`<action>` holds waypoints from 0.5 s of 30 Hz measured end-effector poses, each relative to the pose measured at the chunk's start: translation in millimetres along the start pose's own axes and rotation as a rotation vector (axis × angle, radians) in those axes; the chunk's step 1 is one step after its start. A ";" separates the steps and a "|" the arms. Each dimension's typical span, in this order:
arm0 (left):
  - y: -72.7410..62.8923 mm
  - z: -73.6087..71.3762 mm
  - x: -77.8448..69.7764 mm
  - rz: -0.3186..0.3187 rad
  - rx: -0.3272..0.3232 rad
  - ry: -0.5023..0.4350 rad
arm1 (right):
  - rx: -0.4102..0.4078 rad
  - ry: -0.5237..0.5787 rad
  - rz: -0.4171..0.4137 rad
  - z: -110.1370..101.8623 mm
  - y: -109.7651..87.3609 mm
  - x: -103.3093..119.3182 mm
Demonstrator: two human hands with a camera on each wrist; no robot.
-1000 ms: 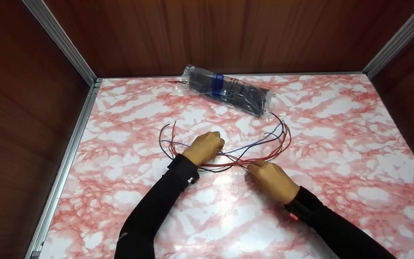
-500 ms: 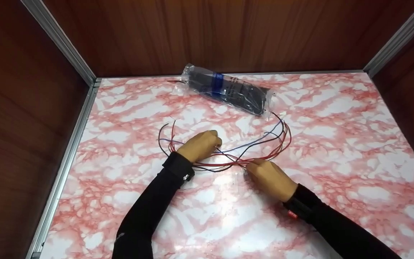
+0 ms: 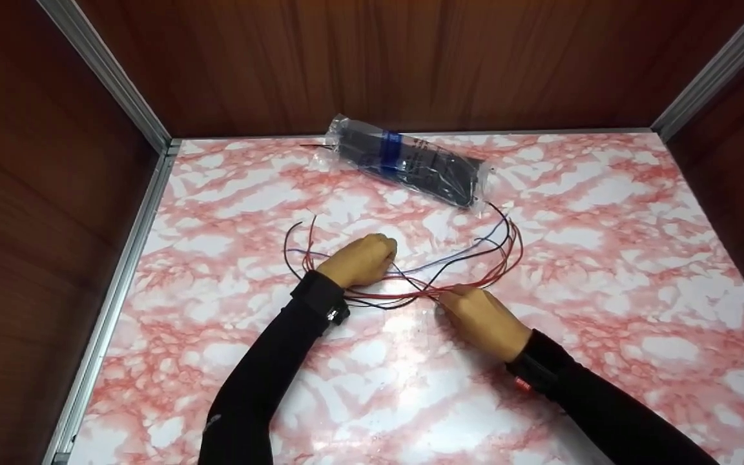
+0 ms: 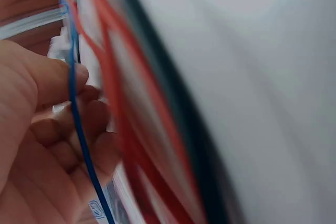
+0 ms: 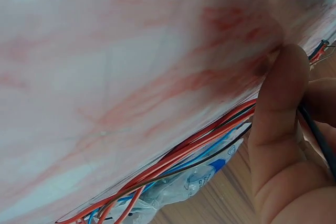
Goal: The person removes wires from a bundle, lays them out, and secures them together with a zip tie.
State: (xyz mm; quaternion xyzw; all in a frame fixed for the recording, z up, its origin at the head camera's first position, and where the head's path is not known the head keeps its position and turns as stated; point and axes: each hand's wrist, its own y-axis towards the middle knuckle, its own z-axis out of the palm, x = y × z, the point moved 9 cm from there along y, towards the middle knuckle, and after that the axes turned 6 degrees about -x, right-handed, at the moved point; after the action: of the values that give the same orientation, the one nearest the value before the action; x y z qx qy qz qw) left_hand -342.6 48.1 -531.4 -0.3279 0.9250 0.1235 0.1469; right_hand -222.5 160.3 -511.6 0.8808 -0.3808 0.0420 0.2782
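Note:
A loose bundle of red wires, blue wire and black wires lies across the middle of the table in the head view. My left hand is over the bundle's left part, fingertips pinching a black wire that runs across towards the right hand. A blue wire crosses in front of the left thumb in the left wrist view. At the bundle's near side, my right hand pinches a black wire between thumb and fingers. Its fingertips are partly hidden behind the thumb in the right wrist view.
A clear plastic package with dark contents and a blue band lies at the back of the marbled table. Dark wood-grain panels with metal edge strips enclose the table at the back and sides.
My left hand has shifted a little to the left, staying over the wires. The right hand has moved very slightly left. The package has stayed put.

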 end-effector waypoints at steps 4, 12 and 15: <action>0.8 -3.4 4.5 -0.098 -0.027 -0.252 | 0.015 -0.003 -0.004 1.8 1.3 0.5; -3.1 -4.7 14.2 -0.170 -0.138 -0.508 | 0.027 0.025 0.038 3.5 2.4 -3.3; -5.9 -8.4 20.0 -0.195 -0.167 -0.490 | 0.045 0.038 0.071 0.2 -1.4 -7.0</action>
State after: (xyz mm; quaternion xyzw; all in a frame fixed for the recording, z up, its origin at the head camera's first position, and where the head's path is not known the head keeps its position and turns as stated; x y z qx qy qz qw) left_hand -355.3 29.5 -531.5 -0.3867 0.8127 0.2601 0.3498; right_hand -226.5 165.5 -514.4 0.8717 -0.4056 0.0772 0.2640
